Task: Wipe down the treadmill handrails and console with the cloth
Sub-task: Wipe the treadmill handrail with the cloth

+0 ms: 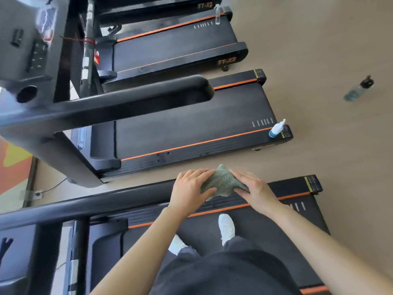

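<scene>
**Item: green cloth, held at the handrail end – both hands engaged**

- Cloth [221,182]: speckled green, bunched, sitting on the end of the black handrail [85,205] of the near treadmill [276,241].
- Left hand [191,188]: at nine o'clock of the cloth, fingers curled over it, thumb beneath; it grips the cloth.
- Right hand [253,188]: at three o'clock of the cloth, fingers laid over it, thumb tucked under its edge; it holds the cloth.
- White shoes [226,226]: on the belt, at six o'clock of the hands.
- White spray bottle [276,128]: upright on the rear corner of the neighbouring treadmill [191,128], at one o'clock of the cloth.
- Clear bottle [359,88]: dark cap, on the floor [319,50], at two o'clock, well apart.
</scene>
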Demonstrator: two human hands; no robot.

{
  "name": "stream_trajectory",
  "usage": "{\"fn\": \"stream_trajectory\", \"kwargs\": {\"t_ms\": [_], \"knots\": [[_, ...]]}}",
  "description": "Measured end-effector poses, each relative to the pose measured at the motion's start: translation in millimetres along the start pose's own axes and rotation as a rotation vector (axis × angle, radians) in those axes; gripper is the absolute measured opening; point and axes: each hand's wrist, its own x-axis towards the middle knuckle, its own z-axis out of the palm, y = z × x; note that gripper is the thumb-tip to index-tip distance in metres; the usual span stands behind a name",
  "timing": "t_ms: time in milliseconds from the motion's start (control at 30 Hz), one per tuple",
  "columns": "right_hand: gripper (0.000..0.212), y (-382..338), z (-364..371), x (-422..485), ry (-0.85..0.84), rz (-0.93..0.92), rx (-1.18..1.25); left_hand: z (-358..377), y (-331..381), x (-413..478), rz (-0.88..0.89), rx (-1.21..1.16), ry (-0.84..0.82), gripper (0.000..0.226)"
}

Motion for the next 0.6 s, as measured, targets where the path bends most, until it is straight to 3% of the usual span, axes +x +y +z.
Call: {"fn": "stream_trajectory", "kwargs": {"t_ms": [333,500,600], "knots": [[0.088,18.7,-9.0,-6.0,-0.175,0.230,0.206,18.2,32.7,34.2,0.046,0.083,-0.122,0.062],[0.058,4.5,-15.2,2.0,-0.130,0.317,0.502,15.7,28.8,29.2,0.054,0.073,-0.086,0.061],[0.044,-13.0,-10.9,5.4,-0.093,0.307,0.526,10.0,20.6,18.5,0.012,0.064,-0.021,0.054]]}}
